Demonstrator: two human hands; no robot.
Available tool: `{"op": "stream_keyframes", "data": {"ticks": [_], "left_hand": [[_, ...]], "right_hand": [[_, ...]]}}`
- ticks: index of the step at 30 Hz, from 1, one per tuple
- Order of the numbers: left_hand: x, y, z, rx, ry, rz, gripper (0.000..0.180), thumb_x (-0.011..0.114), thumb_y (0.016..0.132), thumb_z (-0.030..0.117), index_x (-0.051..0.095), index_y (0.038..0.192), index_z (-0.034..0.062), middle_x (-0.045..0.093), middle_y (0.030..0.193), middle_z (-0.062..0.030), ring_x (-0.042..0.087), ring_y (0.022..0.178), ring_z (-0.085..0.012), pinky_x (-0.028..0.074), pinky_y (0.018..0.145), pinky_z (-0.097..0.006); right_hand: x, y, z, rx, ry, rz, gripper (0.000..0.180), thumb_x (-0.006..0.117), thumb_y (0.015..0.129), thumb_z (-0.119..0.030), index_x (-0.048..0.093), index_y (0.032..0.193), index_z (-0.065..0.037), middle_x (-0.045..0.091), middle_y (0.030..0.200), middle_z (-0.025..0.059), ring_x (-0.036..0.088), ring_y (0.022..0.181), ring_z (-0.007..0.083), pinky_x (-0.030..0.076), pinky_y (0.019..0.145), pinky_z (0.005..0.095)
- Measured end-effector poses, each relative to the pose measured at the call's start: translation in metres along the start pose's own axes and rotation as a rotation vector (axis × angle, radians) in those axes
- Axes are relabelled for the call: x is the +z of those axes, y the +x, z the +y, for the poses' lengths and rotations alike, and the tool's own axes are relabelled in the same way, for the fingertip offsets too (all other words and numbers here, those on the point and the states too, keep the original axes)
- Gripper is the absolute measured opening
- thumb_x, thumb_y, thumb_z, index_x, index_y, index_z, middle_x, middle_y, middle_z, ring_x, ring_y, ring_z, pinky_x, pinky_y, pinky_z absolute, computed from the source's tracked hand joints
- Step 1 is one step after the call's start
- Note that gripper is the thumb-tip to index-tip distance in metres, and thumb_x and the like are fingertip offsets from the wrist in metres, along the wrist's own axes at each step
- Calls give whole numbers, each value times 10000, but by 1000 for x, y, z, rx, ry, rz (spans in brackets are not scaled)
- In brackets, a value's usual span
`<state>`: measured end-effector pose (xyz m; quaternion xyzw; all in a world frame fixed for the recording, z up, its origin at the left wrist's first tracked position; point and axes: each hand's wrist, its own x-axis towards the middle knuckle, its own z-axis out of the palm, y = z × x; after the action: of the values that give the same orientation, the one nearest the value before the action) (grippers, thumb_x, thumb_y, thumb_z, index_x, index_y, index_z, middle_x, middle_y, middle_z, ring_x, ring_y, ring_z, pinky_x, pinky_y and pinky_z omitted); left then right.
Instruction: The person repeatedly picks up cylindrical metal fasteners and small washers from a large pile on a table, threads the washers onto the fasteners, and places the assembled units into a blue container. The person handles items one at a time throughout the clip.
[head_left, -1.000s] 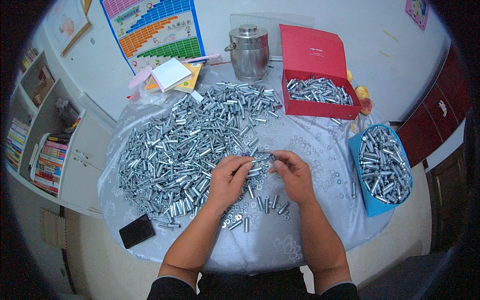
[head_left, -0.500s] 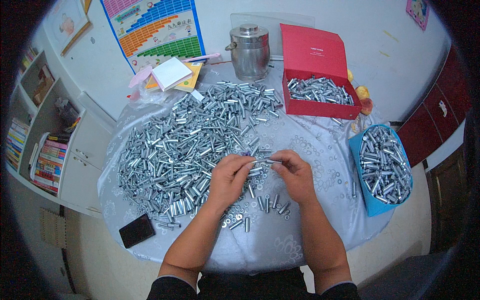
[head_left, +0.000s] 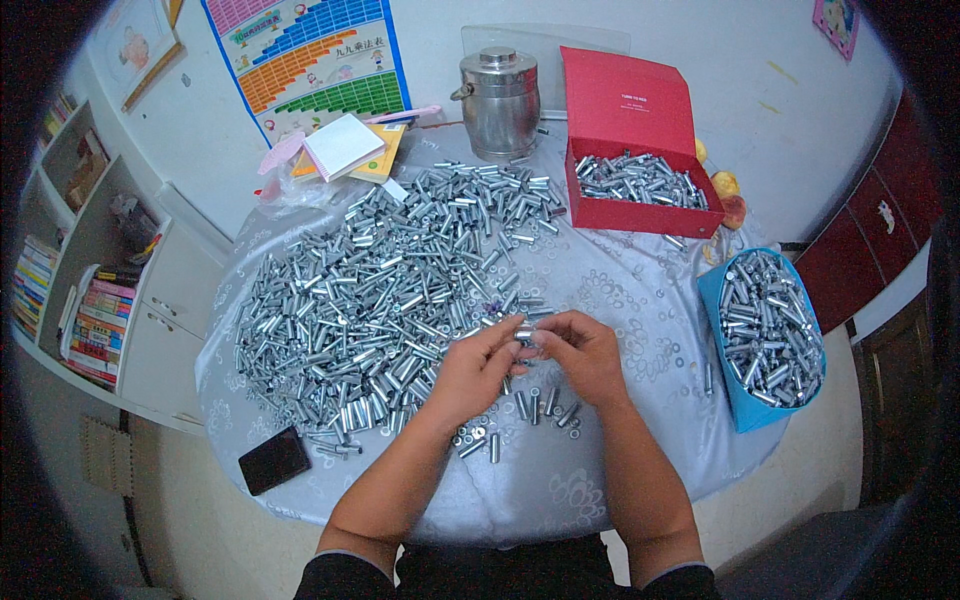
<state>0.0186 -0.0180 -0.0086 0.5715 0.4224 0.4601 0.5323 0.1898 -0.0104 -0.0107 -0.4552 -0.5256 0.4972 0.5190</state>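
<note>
My left hand [head_left: 474,372] and my right hand [head_left: 582,356] meet over the near right edge of a big heap of loose metal parts [head_left: 370,300]. Between their fingertips is a short silver metal sleeve [head_left: 524,336], pinched from both sides and partly covered by the fingers. Whether a bolt sits inside it is too small to tell. The heap mixes tube-like sleeves, thin bolts and small washers. Below my hands lie several loose sleeves [head_left: 535,404] and scattered washers [head_left: 462,436].
A red lidded box [head_left: 645,214] and a blue basket [head_left: 740,385], both filled with metal parts, stand at the right. Behind the heap are a steel pot [head_left: 500,105] and a notepad [head_left: 344,148]. A black phone [head_left: 274,462] lies near the left edge of the silver tablecloth [head_left: 660,450].
Both hands have come closer together and slightly nearer to me. The thin rod-like part stretched between them no longer shows; a short sleeve is now visible between the fingertips.
</note>
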Motion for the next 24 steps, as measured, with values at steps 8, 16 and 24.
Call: {"op": "stream_keyframes", "data": {"ticks": [8,16,24], "left_hand": [[2,2,2,-138,-149,-10,297,511,956,75,552,1214,-66,669,989,-151,680,876,-203,571,735,-296],[-12,2,-2,-80,-253,228,273,541,949,91,576,1163,-74,674,1000,-168,684,839,-202,568,731,-278],[-9,-4,-14,-70,-253,195,260,554,938,74,589,1155,-63,680,989,-166,686,808,-201,569,715,-282]], "right_hand": [[-6,0,-4,72,-78,72,155,665,867,-152,684,928,-10,668,769,62,606,661,118,493,608,266],[-37,8,5,-38,-849,-120,166,681,813,-193,701,892,-49,648,851,120,630,806,264,493,733,375],[-30,1,6,-105,-966,-207,180,690,795,-229,700,902,-84,605,889,117,614,863,293,490,764,403]]}}
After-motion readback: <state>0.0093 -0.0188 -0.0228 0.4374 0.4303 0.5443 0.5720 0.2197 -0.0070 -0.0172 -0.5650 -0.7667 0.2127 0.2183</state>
